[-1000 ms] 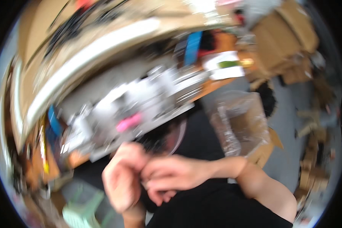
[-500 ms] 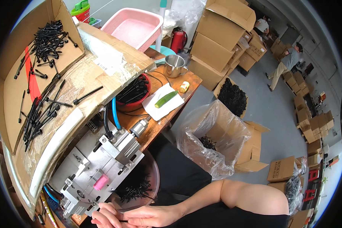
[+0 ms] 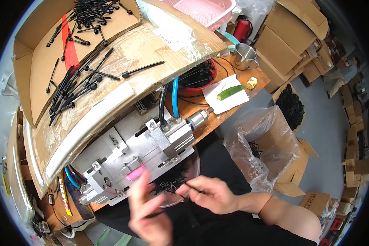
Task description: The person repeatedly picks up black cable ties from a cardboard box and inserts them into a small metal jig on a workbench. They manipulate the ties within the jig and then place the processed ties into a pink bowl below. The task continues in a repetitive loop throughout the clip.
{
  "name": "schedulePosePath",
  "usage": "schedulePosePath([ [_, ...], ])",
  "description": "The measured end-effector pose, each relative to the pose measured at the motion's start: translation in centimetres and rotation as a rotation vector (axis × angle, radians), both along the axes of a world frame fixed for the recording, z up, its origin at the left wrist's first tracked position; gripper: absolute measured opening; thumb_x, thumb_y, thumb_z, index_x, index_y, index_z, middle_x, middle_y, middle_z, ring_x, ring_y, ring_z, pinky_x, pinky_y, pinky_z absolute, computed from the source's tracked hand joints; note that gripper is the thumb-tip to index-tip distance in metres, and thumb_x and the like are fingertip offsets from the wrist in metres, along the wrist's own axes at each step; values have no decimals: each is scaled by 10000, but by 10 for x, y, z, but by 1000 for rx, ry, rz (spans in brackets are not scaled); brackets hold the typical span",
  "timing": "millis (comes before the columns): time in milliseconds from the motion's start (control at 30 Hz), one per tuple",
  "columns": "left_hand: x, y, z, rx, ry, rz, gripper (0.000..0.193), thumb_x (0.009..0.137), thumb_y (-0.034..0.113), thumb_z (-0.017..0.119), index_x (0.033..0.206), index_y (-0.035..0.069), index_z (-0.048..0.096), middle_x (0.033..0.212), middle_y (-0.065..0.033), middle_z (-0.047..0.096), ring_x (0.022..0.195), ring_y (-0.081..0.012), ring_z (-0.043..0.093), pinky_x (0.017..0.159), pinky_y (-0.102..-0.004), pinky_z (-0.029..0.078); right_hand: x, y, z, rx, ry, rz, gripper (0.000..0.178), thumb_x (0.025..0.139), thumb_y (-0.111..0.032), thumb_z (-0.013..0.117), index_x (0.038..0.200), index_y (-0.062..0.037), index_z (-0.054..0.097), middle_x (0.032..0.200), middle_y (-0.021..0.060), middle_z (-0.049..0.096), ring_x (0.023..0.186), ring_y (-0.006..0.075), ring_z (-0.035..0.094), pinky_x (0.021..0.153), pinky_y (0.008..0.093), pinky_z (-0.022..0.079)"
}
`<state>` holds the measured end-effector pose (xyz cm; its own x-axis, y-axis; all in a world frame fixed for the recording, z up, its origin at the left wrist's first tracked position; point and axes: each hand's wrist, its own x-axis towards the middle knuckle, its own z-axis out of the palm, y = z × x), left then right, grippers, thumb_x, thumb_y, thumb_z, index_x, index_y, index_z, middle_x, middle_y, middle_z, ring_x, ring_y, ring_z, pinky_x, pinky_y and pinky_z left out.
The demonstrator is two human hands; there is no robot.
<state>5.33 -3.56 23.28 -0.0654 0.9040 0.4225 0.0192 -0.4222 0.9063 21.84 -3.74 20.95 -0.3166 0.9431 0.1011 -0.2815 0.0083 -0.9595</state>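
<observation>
Your 2 hands had moved apart: left hand (image 3: 152, 226) was spread wide, though blurred, so right hand (image 3: 215, 197) alone pinched 1 thin black rod (image 3: 199, 190).

Two bare hands in view, apart but near each other, low centre. Left hand (image 3: 149, 213) comes up from the lower edge, blurred; fingers parted, one extended upward, another angled right toward the opposite hand. Left wrist and forearm not clearly visible. Right hand (image 3: 211, 194) sharper, back of hand mostly up, pointing left; thumb and index brought together in a pinch, remaining fingers curled, partly hidden. Right wrist (image 3: 236, 203) roughly straight, in line with the right forearm (image 3: 252, 202), which runs near horizontal. Right elbow (image 3: 272, 207) bent; bare upper arm (image 3: 301, 224) slopes down to the lower right. Torso (image 3: 238, 230) in black along the bottom.
</observation>
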Motion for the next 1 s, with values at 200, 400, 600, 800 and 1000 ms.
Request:
schedulePosePath([
  [200,54,19,-10,-103,69,-154,524,1043,400,350,1307,17,591,1493,-291,341,1338,-368,376,1037,-428,333,28,26,5,322,-223,-58,174,841,-44,716,979,27,636,811,105,625,629,162,598,539,284,449],
  [400,40,13,-37,-333,311,-327,405,961,127,545,1336,-21,496,1256,-208,528,1153,-341,536,969,-368,437,92,120,22,839,-1118,-550,112,766,-77,714,845,-64,636,708,71,542,623,275,573,554,378,448],
  [600,22,-24,-150,-479,1017,-238,272,913,186,612,1116,7,581,1002,-165,572,945,-350,564,814,-442,480,104,222,10,1093,-1442,-603,107,843,-148,664,915,-71,672,818,137,611,761,327,618,660,415,488],
  [800,11,-40,-195,-487,1204,-318,337,844,268,678,1084,41,610,999,-144,609,960,-326,606,805,-441,504,94,244,8,770,-1412,-515,171,849,-116,665,940,29,661,993,217,658,903,410,614,784,456,501],
  [1000,13,-48,-204,-463,1213,-332,254,822,262,675,942,46,617,919,-126,636,859,-291,657,773,-385,518,100,219,2,947,-1358,-597,146,856,-113,668,954,-5,656,895,171,606,855,364,600,728,450,487],
])
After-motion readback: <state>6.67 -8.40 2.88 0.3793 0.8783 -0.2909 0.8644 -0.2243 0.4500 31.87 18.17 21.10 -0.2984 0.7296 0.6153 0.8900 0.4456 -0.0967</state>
